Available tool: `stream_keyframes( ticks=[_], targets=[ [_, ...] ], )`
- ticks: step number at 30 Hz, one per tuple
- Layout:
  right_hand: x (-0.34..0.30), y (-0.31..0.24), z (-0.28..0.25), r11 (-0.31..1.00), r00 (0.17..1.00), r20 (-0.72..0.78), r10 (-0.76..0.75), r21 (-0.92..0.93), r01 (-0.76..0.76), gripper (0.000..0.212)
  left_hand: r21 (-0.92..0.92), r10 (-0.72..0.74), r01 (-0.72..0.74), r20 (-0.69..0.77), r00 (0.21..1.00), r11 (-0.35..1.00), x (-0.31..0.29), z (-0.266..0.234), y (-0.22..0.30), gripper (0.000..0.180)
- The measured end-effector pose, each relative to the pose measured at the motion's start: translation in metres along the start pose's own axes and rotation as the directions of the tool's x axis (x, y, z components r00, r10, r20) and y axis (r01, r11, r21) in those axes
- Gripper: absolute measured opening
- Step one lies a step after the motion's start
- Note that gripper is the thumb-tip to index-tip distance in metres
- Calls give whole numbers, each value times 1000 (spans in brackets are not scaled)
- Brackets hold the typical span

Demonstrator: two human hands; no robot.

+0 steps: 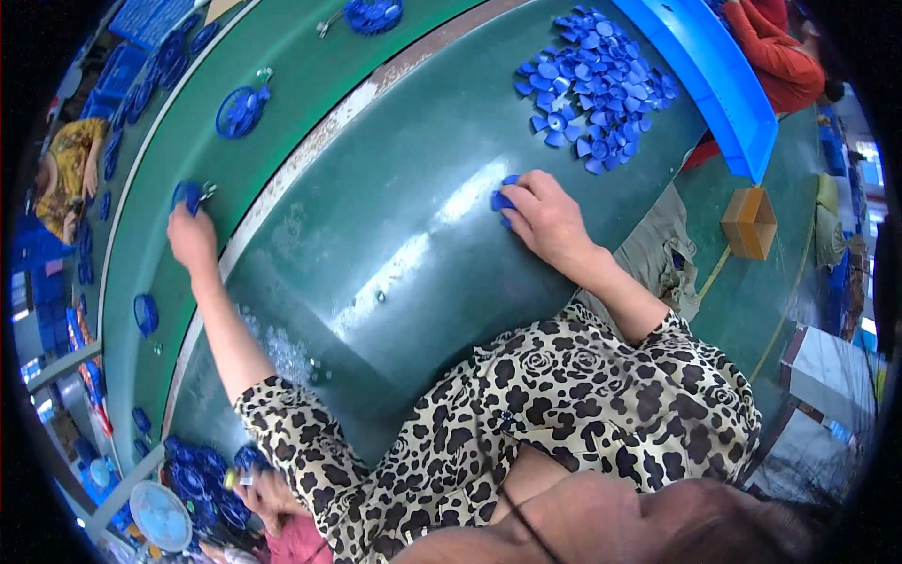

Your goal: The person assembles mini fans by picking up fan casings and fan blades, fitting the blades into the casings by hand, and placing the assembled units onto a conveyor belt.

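On the green conveyor belt at the left, my left hand [194, 240] is closed on the near edge of a small blue fan [188, 195], which has a metallic part at its side. My fingertips there are partly hidden by the back of the hand. Over the green worktable, my right hand [548, 218] pinches a blue fan blade [501, 199]; part of the blade is covered by my fingers. Beyond that hand lies a heap of loose blue fan blades [601, 89].
More blue fans [242, 113] ride the belt [291, 89]. A pale metal edge [254, 218] divides belt from table. Small clear pieces [287, 355] lie near my left forearm. A blue tray [728, 103] stands far right, with a cardboard box [749, 224] on the floor. Other people work nearby.
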State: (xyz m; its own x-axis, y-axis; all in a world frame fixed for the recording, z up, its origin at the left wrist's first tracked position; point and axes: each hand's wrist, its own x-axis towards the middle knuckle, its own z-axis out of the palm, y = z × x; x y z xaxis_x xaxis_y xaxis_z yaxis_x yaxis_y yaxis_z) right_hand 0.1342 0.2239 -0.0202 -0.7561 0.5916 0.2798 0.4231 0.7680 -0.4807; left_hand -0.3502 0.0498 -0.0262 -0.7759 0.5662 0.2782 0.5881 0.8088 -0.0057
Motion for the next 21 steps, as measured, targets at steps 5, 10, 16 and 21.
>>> stream_keyframes(
  ticks=[5,10,16,21],
  targets=[
    [6,10,14,985,997,-5,-83,154,83,23,-319,310,-343,-151,939,884,-76,-50,131,23],
    [4,21,3,965,987,157,30,253,-70,29,-361,601,-521,155,784,773,-164,-78,179,28],
    [2,19,-12,997,991,135,-9,82,-2,35,-608,231,-132,87,969,783,-161,-85,186,33],
    [5,-1,-14,997,994,104,-35,-66,42,34,-506,187,-59,206,961,860,-161,-42,184,27]
  ],
)
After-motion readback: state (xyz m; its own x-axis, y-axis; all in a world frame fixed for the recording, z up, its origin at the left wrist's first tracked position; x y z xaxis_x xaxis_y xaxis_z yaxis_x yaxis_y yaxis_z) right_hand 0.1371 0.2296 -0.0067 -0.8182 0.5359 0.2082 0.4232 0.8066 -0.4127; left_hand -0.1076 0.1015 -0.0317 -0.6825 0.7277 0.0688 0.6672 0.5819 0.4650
